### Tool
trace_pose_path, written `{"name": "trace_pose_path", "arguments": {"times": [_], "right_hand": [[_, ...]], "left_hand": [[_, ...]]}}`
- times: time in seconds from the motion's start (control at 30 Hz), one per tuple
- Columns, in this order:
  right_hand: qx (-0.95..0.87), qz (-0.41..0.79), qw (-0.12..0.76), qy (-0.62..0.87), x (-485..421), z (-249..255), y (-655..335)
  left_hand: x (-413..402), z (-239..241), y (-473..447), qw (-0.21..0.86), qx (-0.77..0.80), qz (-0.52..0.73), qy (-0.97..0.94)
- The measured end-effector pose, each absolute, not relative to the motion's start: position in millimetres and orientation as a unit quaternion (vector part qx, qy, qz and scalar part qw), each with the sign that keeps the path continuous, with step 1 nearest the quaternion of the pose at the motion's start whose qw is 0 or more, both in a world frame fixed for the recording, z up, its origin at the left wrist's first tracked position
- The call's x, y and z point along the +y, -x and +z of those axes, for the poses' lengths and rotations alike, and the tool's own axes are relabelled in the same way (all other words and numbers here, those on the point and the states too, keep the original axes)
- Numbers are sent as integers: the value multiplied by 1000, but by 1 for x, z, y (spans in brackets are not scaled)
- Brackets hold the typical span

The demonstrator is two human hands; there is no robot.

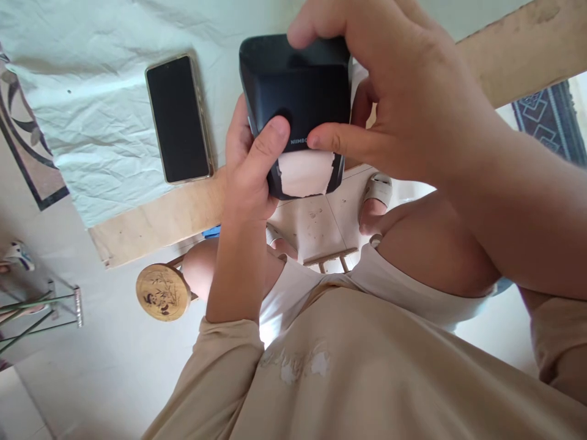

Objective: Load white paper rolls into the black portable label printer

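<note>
A black label printer [302, 91] with "NIIMBO" lettering showing is held up at the table's edge. My left hand [250, 159] is closed round its left side, the thumb lying on the front face. From the right, my right hand [394, 91] grips the printer too: one finger rests on its far edge and the thumb presses beside the lettering, covering the last of it. White label paper [306, 173] shows at the printer's near end. To the left, a phone [178, 119] with a dark screen lies on the pale green cloth [105, 110].
The wooden table edge [158, 226] runs below the cloth. A round wooden stool [164, 292] with a panda picture stands at lower left on the light floor. Green metal legs [41, 311] are at far left. A blue patterned mat [548, 122] shows at right.
</note>
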State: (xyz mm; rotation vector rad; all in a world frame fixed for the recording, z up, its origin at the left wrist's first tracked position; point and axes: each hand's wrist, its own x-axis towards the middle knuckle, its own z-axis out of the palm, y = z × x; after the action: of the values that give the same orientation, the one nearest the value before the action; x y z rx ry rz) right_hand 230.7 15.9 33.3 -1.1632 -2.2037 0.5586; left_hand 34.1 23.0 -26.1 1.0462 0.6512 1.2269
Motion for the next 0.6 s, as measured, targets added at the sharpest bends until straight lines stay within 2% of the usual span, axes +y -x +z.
{"name": "trace_pose_path", "arguments": {"times": [0.27, 0.43, 0.6], "right_hand": [[-795, 243, 254, 494, 16, 41, -226], [-800, 227, 252, 494, 11, 41, -225], [-822, 199, 242, 475, 9, 37, -228]], "left_hand": [[14, -12, -37, 663, 338, 518, -422], [20, -26, -33, 651, 283, 523, -472], [17, -25, -40, 649, 285, 554, -437]]}}
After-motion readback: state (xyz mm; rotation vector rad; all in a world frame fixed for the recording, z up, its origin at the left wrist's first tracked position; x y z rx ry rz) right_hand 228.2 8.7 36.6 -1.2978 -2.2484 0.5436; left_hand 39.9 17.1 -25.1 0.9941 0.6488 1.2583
